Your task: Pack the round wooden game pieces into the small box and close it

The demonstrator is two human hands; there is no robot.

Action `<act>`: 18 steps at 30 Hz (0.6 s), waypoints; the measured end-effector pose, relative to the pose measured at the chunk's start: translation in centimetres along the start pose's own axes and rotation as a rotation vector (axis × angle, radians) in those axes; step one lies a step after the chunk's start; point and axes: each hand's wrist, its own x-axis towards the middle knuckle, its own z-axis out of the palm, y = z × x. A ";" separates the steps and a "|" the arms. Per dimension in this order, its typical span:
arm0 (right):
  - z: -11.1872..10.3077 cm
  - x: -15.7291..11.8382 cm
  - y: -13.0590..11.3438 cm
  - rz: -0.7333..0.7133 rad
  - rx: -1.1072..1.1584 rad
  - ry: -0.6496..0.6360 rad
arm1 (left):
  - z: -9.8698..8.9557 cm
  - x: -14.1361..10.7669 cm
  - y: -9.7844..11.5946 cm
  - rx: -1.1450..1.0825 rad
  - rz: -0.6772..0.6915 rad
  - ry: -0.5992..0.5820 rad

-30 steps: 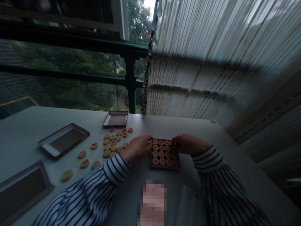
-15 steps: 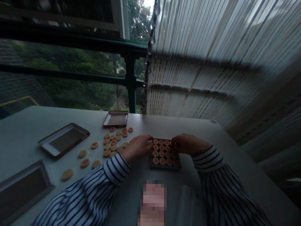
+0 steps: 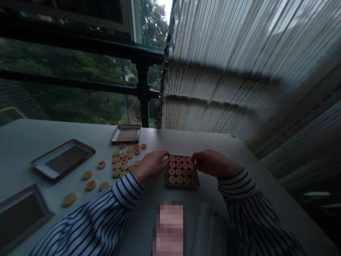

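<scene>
A small square box [image 3: 183, 185] sits on the table, filled with rows of round Chinese chess pieces [image 3: 179, 171] bearing red characters. My left hand [image 3: 153, 164] is at its upper left corner, thumb and fingers closed on the side wall. Against the upper right edge rests my right hand [image 3: 213, 163], its fingers curled in and their tips partly hidden. Left of the box lies a cluster of loose pieces [image 3: 116, 166], mostly blank side up, several showing red characters. My left hand and sleeve cover part of that cluster.
A small open tray [image 3: 126, 142] stands at the back, a larger one [image 3: 64, 160] at the left, and a grey-rimmed one [image 3: 44, 202] at the near left. Clear plastic [image 3: 210, 227] lies near the front edge. A string curtain [image 3: 213, 71] hangs behind the table.
My right hand has shifted slightly right, uncovering more of the pieces at the box's right side. The left hand stays at the box. The whole view has moved a little.
</scene>
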 end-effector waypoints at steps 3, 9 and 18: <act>1.1 -1.4 0.1 -0.017 0.017 0.174 | 0.1 0.0 -0.2 0.032 -0.001 0.004; 4.9 -3.5 -0.2 0.073 0.202 0.446 | 0.0 0.0 -0.5 0.055 0.014 0.020; 7.1 -3.1 -0.6 0.077 0.221 0.553 | 0.1 0.1 -0.8 0.068 0.010 0.010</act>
